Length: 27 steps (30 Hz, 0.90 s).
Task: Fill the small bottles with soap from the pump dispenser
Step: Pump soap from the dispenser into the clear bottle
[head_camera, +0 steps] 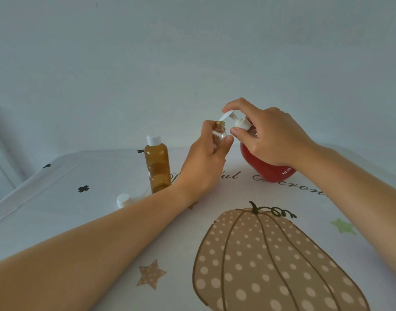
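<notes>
Beneath curved white spout (227, 115) stands clear rounded bottle (219, 134).

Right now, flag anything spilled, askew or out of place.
Nothing stands out. No soap on the pumpkin-print tablecloth; the capped amber plastic bottle stands upright. The loose white screw cap beside it likely belongs to the open clear bottle in the left hand.

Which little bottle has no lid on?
The clear bottle that the left hand holds at the spout of the pump dispenser: its neck is bare. The brown bottle standing on the table wears its white cap.
</notes>
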Available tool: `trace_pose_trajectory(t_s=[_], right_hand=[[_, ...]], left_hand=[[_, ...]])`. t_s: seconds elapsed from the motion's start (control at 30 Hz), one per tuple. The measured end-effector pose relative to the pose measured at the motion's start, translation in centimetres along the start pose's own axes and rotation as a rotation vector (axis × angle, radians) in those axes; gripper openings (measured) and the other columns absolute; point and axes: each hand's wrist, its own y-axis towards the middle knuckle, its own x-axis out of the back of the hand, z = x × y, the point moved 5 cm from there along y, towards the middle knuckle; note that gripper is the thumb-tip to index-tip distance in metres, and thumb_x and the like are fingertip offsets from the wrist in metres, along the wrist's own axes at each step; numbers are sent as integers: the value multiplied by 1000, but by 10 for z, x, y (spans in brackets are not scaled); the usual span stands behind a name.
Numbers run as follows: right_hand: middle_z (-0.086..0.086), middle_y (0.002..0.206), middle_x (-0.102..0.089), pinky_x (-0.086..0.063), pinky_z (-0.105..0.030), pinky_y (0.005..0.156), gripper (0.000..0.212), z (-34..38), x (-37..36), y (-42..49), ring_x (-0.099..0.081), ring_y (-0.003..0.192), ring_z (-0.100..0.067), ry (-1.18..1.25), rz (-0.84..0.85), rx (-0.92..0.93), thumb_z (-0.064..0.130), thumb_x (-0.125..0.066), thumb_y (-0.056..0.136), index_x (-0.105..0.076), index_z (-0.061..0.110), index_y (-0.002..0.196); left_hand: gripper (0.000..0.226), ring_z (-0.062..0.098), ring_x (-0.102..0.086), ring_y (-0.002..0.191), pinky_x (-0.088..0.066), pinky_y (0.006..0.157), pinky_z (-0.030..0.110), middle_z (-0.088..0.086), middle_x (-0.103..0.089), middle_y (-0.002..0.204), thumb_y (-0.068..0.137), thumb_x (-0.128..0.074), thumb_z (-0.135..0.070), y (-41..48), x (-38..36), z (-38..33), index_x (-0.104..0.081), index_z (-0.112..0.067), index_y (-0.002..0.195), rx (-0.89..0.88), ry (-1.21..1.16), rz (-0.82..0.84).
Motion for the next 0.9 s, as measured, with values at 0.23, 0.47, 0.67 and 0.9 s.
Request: trace_pose_trajectory(t_s=[0.23, 0.47, 0.67, 0.9], right_hand=[[7, 61, -59, -41, -31, 62, 30, 0, 0, 0, -57, 58, -10, -12, 2, 8, 36, -55, 106, -49, 38, 136], [8, 55, -53, -42, -33, 66, 37, 2, 0, 0, -53, 56, -7, -19, 1, 5, 35, -55, 106, -46, 41, 142], [6, 57, -55, -44, -33, 64, 36, 2, 0, 0, -55, 57, -9, -15, 1, 5, 37, -54, 106, -48, 41, 141], [7, 69, -64, -51, -36, 67, 28, 1, 1, 0, -62, 62, -13, -14, -6, -3, 39, -54, 106, -49, 38, 134]], left_hand=[[15, 17, -66, 80, -58, 63, 31, 1, -65, 93, 112, -45, -41, -1, -1, -1, -38, -34, 124, -20, 42, 8], [15, 16, -65, 81, -53, 63, 18, 4, -65, 98, 113, -45, -40, 1, 0, 1, -39, -32, 124, -14, -3, -6], [15, 16, -64, 82, -51, 61, 15, 6, -64, 98, 113, -46, -40, 1, 0, 1, -40, -32, 123, -8, -16, -10], [16, 16, -66, 78, -53, 60, 22, 2, -65, 92, 112, -45, -41, -2, -2, -1, -40, -32, 125, -15, 10, 18]])
